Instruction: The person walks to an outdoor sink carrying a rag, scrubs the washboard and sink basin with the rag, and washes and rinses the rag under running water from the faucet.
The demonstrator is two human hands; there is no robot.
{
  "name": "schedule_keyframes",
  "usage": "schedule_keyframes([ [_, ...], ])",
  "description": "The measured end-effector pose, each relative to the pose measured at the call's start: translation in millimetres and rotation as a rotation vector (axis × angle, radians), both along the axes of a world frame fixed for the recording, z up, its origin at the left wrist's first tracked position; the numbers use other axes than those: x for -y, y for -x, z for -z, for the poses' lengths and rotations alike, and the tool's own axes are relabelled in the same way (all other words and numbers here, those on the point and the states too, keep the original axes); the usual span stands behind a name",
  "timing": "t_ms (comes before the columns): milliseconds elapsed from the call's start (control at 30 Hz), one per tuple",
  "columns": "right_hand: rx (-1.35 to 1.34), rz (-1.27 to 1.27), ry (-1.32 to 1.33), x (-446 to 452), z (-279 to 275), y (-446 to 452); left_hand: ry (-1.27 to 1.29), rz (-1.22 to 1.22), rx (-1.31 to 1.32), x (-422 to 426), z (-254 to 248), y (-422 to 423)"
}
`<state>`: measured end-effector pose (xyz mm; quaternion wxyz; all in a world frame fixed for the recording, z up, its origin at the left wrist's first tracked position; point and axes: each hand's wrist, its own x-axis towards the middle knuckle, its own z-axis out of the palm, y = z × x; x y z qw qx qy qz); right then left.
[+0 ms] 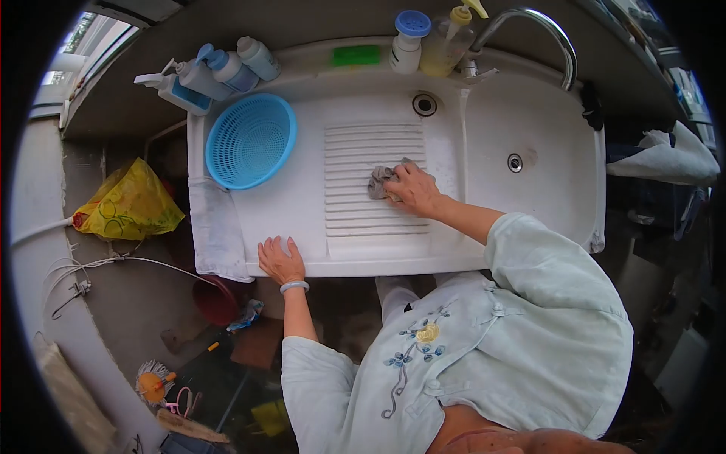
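Note:
My right hand [414,190] is closed on a crumpled grey cloth [380,183], pressed against the ridged washboard [370,219] moulded into the white sink [295,210]. At the sink's front edge, my left hand [280,259] lies flat with its fingers apart and nothing in it; a pale bracelet circles that wrist. To its left, a white cloth [215,227] hangs over the sink's front left corner. The light blue basket [249,141] sits farther back on the left.
Several bottles [229,70] stand at the back left. A green sponge [356,55], a blue-lidded bottle [406,51], a pump bottle [446,47] and the curved tap [541,23] line the back. The right basin [560,144] has a drain. A yellow bag [130,204] hangs left.

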<state>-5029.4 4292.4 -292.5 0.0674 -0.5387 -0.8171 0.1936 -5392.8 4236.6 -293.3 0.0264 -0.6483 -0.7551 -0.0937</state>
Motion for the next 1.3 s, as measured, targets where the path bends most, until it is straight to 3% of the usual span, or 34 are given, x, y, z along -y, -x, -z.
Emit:
schedule_keyframes([
  [67,0.026,-0.084,-0.089,-12,15,8,0.029,-0.017,-0.009,-3,-2,-3],
  [133,-0.014,0.246,-0.256,-67,37,24,0.026,-0.020,-0.016,-4,-4,-2],
  [233,0.123,0.313,-0.273,-117,40,43,0.026,-0.029,-0.015,2,-1,-1],
  [333,-0.046,0.160,-0.064,-61,20,35,0.015,-0.033,0.018,-3,-3,-3],
  [400,-0.046,-0.026,-0.103,3,2,21,0.019,-0.026,0.033,-3,-8,-4],
  [500,0.069,-0.070,-0.071,-7,17,21,0.031,-0.041,0.035,-5,-9,-5],
  [567,0.024,0.184,-0.197,-74,46,39,0.023,-0.031,0.019,-5,-9,-6],
  [600,0.023,0.188,-0.187,-86,51,46,0.033,-0.027,0.016,-3,-8,-4],
  [700,-0.034,0.163,-0.319,-87,44,46,-0.001,-0.012,0.003,-2,-6,-6],
  [767,-0.102,0.035,-0.154,-33,22,38,0.013,-0.025,0.017,-4,-8,-4],
  [833,-0.038,-0.109,-0.173,18,13,15,0.019,-0.024,0.018,-4,-8,-5],
  [933,-0.008,-0.161,-0.195,-10,33,18,0.029,-0.030,0.019,-7,-9,-6],
  [1000,0.010,0.119,-0.334,-78,39,46,0.047,-0.028,0.014,-5,-7,-6],
  [1100,-0.011,0.154,-0.408,-102,35,61,0.003,-0.009,0.029,-6,-5,-5],
  [1133,-0.046,0.174,-0.430,-100,30,65,0.021,-0.017,0.027,-4,-5,-3],
  [1200,-0.190,0.064,-0.209,-52,33,48,0.036,-0.021,0.031,-5,-5,-3],
  [1300,-0.160,-0.049,-0.207,10,20,10,0.030,-0.006,0.023,-4,-4,-2],
])
